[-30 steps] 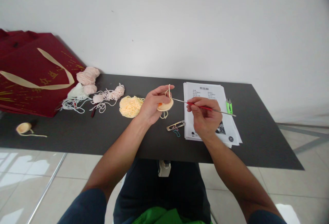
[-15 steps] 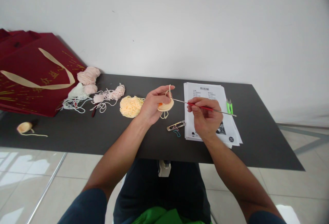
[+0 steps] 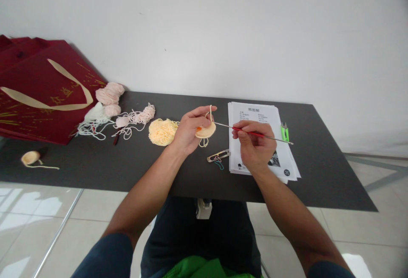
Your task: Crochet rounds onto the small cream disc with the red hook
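My left hand (image 3: 190, 130) pinches a round, pale yellow crocheted piece (image 3: 206, 131), with a strand of yarn looped up by the index finger. Between the fingers of my right hand (image 3: 255, 144) is a red-handled crochet hook (image 3: 251, 132), its metal tip reaching left to the top edge of the piece. A ball of yellow yarn (image 3: 162, 132) lies just left of my left hand. Beneath my right hand is a stack of printed sheets (image 3: 235, 150).
Thread snips (image 3: 218, 155) with small stitch markers lie left of the papers, green snips (image 3: 284, 132) to their right. Pink yarn (image 3: 110, 94) and a dark red bag (image 3: 41, 86) stand at the left. A small crocheted piece (image 3: 31, 157) sits near the dark table's (image 3: 331, 176) left front.
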Demonstrator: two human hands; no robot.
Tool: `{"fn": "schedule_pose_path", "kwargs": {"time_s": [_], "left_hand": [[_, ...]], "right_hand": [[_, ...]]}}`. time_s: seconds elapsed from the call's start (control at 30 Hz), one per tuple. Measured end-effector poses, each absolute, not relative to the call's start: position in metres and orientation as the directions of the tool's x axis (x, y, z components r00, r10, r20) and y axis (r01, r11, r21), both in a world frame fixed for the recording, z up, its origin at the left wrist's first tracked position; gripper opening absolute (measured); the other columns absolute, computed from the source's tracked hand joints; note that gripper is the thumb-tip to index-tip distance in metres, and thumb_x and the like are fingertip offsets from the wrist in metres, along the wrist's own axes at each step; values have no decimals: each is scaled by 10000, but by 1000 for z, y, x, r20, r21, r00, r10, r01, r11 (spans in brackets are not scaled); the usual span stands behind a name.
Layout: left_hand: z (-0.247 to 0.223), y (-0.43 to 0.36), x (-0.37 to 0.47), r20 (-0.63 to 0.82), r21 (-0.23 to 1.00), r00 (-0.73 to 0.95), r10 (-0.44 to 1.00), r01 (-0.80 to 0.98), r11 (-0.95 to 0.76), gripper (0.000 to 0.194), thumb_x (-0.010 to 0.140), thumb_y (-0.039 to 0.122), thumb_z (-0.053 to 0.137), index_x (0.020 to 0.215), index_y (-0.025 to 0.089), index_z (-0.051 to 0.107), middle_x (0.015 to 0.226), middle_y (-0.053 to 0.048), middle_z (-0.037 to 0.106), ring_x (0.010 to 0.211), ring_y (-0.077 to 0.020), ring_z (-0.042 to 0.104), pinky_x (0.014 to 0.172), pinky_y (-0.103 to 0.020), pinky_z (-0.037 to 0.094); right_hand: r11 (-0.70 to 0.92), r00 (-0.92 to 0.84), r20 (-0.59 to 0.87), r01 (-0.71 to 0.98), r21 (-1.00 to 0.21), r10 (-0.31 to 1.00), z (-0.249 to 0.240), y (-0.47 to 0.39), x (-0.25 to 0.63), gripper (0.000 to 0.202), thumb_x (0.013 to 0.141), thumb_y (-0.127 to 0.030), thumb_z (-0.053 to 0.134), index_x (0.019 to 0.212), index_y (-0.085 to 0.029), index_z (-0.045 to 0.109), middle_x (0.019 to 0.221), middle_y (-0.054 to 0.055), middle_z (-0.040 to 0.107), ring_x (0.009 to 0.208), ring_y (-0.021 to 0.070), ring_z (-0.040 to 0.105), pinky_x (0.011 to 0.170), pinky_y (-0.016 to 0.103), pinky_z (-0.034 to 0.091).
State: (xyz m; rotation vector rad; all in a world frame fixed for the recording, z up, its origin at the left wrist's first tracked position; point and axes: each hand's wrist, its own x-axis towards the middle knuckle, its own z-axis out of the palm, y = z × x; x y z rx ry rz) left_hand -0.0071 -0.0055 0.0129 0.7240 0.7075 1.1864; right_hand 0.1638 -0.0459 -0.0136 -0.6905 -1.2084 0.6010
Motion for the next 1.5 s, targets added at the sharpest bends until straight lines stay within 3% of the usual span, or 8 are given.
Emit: {"fn": "schedule_pose_path", "kwargs": {"time_s": [1.5], "left_hand": [[9,-4,-7,-116,810,212,970,-546,216,331,586,80,775,908,144,818,754,-19,664,606,-83,531,551,-226,437]], "right_hand": [[665,237,633,-93,-741,737,-15,-46,165,156,859,-206,805,930,-250,672,936,7,789,683,133,734,585,287,617]]}}
